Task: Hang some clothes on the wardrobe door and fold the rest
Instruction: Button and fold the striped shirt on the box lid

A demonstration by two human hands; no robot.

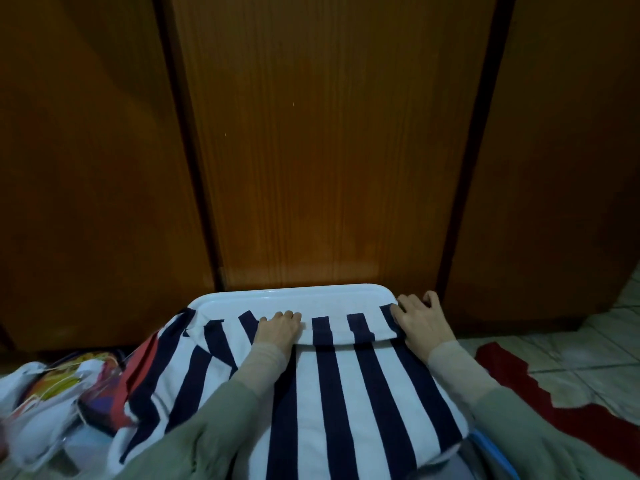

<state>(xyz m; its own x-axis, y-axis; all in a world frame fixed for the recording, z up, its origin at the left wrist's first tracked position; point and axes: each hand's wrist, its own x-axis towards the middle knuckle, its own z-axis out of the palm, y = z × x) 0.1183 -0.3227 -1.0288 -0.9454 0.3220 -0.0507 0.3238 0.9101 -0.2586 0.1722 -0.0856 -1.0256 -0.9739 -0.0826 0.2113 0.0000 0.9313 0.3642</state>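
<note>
A navy-and-white striped garment [346,393] lies spread over a white tray-like surface [294,294] just in front of the brown wardrobe door [329,150]. Its far edge is folded back toward me. My left hand [278,329] rests flat on that folded edge near the middle, fingers curled onto the cloth. At the right corner of the fold, my right hand [420,322] presses down with its fingers spread. Both wrists wear beige cuffs under grey-green sleeves.
Plastic bags with colourful contents [59,400] lie on the floor at the left. A dark red cloth [540,386] lies on the tiled floor [606,341] at the right. A blue rim [491,452] shows under the garment's near right corner.
</note>
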